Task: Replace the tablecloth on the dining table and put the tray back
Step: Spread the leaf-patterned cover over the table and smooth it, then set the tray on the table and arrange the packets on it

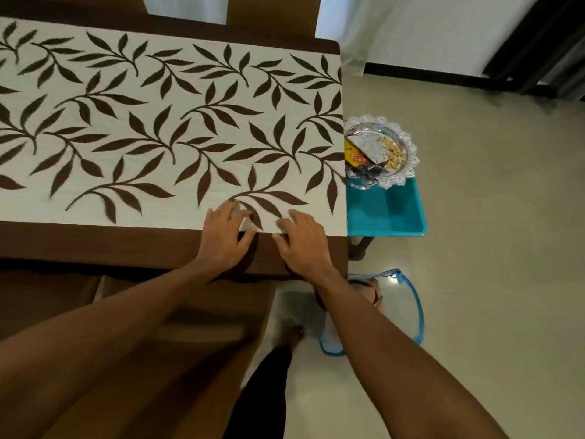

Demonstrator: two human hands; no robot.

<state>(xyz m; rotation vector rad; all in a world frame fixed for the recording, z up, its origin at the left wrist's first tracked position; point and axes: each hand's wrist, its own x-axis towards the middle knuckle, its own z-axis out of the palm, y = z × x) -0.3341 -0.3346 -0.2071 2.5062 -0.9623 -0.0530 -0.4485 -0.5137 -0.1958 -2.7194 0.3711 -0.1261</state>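
The person is at the stage of squaring the new cloth: a white tablecloth printed with dark brown leaf sprays (158,122) lies spread along the dark brown wooden worktop (126,245), its near hem running parallel to the worktop's near edge and its right hem reaching the right edge. The left hand (223,237) and the right hand (300,240) rest side by side at the near hem, close to the near right corner, fingers spread and flat on the cloth with thumbs below the hem, gripping nothing. The clear, scallop-rimmed glass tray of snack packets (408,147) waits off the worktop, on a teal plastic stool (389,213) just beside the right edge. Judging from this, the next move calls for smoothing or nudging the hem straight, then reaching right for the tray and setting it on the cloth.
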